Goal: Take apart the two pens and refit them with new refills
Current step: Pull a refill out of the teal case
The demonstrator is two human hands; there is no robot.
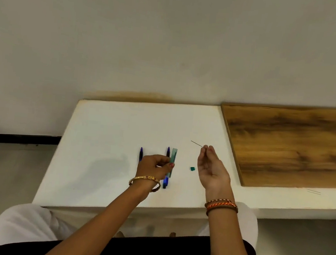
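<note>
Refill, a thin dark rod (197, 144) pinched in right hand (211, 165), slants up-left beside the translucent green pen barrel (173, 159) gripped upright by left hand (154, 165) over the white table (107, 141).

A table (102, 141) stands against a wall (173, 33), with a wooden board (290, 145) lying on the ledge to its right. On the table, one pen (141, 153) lies left of the left hand (154, 165), and another pen (166, 169) lies just beside the pen barrel (173, 159) that this hand holds. A small cap (192, 168) lies between the two hands, and the right hand (212, 168), right of it, holds a thin refill (196, 143) above the table.
</note>
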